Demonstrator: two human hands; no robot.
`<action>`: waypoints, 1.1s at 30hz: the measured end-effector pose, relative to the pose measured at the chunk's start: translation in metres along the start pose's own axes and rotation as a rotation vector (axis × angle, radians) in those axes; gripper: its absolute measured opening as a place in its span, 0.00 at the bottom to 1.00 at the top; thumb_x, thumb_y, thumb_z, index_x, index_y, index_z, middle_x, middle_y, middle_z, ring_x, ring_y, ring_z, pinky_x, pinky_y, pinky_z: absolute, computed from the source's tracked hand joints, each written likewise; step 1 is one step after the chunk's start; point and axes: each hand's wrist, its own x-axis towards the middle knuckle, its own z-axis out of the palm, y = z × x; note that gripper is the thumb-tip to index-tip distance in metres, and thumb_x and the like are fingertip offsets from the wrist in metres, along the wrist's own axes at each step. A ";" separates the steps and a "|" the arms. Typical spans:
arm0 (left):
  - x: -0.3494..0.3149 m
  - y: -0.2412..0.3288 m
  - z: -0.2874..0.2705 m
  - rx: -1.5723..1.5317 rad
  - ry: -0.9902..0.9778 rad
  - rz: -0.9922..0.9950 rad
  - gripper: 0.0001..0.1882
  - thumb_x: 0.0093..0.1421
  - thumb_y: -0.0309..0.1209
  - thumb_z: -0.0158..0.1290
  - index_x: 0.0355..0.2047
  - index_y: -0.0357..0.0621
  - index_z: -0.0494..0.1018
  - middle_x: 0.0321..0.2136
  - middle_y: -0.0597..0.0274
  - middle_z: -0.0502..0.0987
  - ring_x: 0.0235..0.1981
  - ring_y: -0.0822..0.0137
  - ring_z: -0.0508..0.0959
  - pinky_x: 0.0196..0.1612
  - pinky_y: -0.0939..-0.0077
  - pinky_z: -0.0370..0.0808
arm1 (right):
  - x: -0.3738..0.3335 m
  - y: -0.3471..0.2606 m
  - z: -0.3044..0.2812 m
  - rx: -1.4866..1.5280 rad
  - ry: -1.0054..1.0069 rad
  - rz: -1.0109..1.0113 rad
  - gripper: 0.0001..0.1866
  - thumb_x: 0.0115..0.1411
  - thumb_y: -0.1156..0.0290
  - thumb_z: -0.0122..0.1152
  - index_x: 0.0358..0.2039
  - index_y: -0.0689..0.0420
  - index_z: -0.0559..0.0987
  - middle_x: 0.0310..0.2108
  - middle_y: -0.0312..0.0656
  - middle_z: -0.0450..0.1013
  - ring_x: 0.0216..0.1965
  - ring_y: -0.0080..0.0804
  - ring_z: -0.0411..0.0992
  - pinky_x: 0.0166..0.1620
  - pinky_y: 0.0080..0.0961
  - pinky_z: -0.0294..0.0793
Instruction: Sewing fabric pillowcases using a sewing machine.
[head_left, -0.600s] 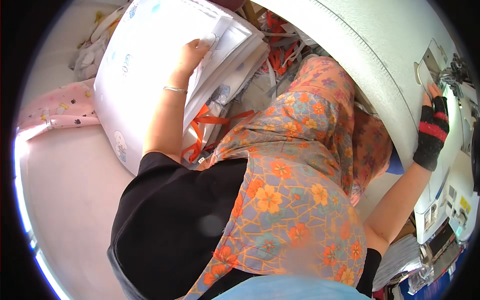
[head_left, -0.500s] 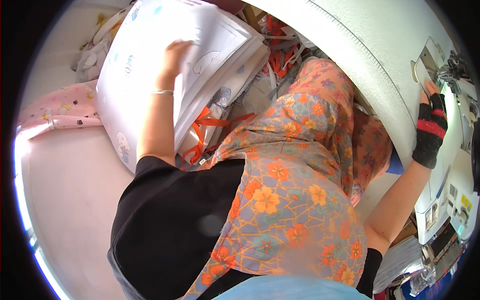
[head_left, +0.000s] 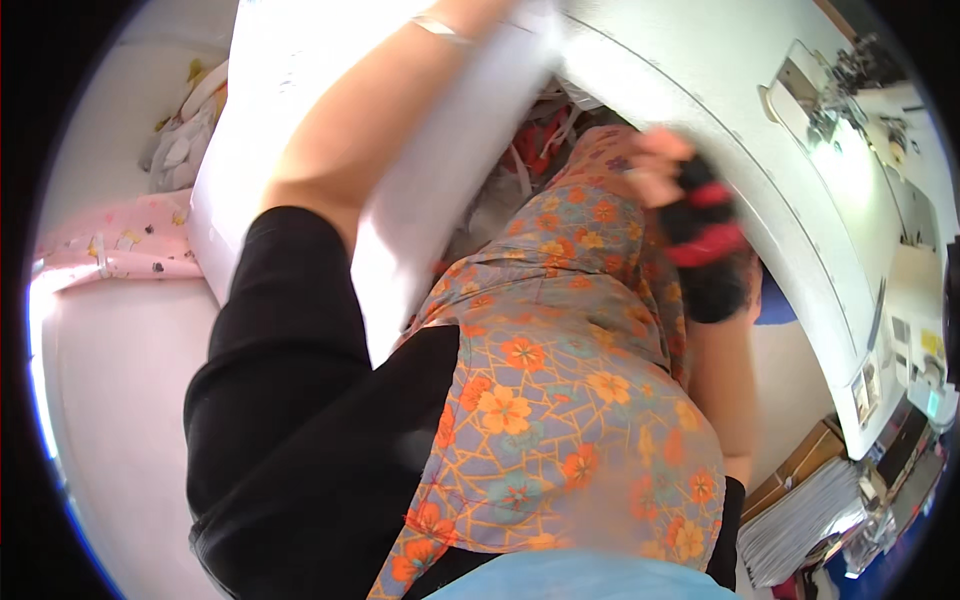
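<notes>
My left arm reaches up over a pile of white fabric [head_left: 250, 110]. A pale bracelet sits at the wrist, and my left hand [head_left: 485, 12] runs off the top edge, its fingers hidden. Beneath that arm a white fabric sheet [head_left: 425, 190] stretches down toward my lap, blurred and bright. My right hand [head_left: 700, 225], in a black and red fingerless glove, is over my flowered apron [head_left: 570, 380] near my knees. Motion smears its bare fingertips, and I cannot tell whether they hold anything.
A white sewing machine table [head_left: 800, 230] curves along the right, with the sewing machine [head_left: 850, 100] at its far end. Pink printed fabric [head_left: 130, 235] lies at the left. Red and white scraps [head_left: 540, 145] fill the gap beyond my lap. A cardboard box [head_left: 800, 465] stands lower right.
My left hand has moved up and away past the top edge, and the white sheet hangs across the pile's layered side. My right hand has left the machine table and swung left over my lap.
</notes>
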 end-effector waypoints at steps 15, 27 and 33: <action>0.043 0.044 0.168 0.636 -0.489 0.855 0.12 0.57 0.36 0.53 0.34 0.42 0.80 0.36 0.45 0.79 0.41 0.45 0.79 0.48 0.55 0.75 | -0.015 0.083 0.065 0.403 -0.116 0.055 0.17 0.58 0.67 0.64 0.46 0.61 0.77 0.41 0.46 0.78 0.44 0.37 0.76 0.47 0.32 0.75; 0.053 0.064 0.201 0.838 -0.506 1.144 0.10 0.59 0.29 0.45 0.33 0.38 0.74 0.37 0.42 0.78 0.41 0.49 0.80 0.44 0.57 0.77 | -0.022 0.095 0.057 0.400 -0.210 0.256 0.23 0.55 0.67 0.70 0.50 0.58 0.76 0.45 0.43 0.77 0.47 0.34 0.74 0.51 0.30 0.74; 0.036 0.082 0.214 0.961 -0.522 0.925 0.10 0.60 0.29 0.45 0.36 0.39 0.74 0.38 0.44 0.79 0.41 0.51 0.80 0.46 0.57 0.77 | -0.019 0.020 0.015 0.237 -0.103 0.199 0.26 0.56 0.66 0.68 0.54 0.59 0.73 0.44 0.46 0.76 0.43 0.36 0.74 0.48 0.31 0.73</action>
